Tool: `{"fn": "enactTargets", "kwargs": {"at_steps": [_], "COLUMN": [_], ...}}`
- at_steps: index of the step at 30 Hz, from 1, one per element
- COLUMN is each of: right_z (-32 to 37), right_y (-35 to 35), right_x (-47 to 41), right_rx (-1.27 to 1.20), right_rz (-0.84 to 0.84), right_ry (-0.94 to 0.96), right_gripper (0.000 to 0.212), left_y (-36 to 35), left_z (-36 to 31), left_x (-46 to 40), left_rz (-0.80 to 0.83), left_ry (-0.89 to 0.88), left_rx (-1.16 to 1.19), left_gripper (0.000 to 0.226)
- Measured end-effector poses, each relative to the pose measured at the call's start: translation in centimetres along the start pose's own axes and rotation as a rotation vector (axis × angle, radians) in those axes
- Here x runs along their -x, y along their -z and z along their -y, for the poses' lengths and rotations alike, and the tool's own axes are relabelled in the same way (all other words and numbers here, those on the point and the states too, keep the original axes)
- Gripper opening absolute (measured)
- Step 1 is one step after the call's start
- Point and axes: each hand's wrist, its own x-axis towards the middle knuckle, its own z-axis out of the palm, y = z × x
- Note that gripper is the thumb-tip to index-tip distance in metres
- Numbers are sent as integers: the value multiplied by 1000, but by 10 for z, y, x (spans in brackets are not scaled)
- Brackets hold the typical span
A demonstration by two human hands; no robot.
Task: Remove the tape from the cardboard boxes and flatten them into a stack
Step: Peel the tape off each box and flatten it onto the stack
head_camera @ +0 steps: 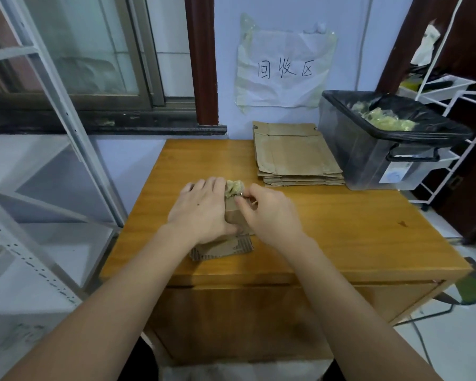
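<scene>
Both hands work at frame center: my left hand (201,209) presses flat on the cardboard box (226,247); my right hand (267,213) pinches the crumpled tape (233,187) at its far edge.

Table (341,224): wood, orange-brown, glossy varnish, visible grain. Box (226,247): matt brown cardboard, corrugated edge exposed. Stack (294,152): same matt cardboard, creased. Tape wad (233,187): yellowish clear plastic, crinkled, shiny. Bin (368,160): translucent grey plastic, smooth; liner (429,125): thin black plastic film, slight sheen. Sign (283,70): white paper, wrinkled, under clear tape. Shelf frame (52,86): white-painted metal.
</scene>
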Motion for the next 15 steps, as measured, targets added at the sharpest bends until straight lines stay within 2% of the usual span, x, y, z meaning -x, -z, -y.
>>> {"fn": "enactTargets", "kwargs": {"at_steps": [6, 10, 13, 15], "right_z": [14, 9, 2, -2], "right_y": [14, 21, 15, 11], "right_x": [-8, -16, -14, -10], "right_rx": [339, 315, 223, 87], "right_rz": [108, 164, 59, 8], "right_ry": [68, 102, 138, 121], "right_gripper": [16, 12, 16, 26], "left_y": [-2, 0, 2, 2], "left_z": [1, 8, 15, 17], "left_x": [0, -1, -1, -2], "left_rz": [-16, 1, 9, 14], "left_ry": [-17, -73, -75, -54], "left_rx": [-11, 35, 91, 118], "left_gripper": [93, 94, 92, 93]}}
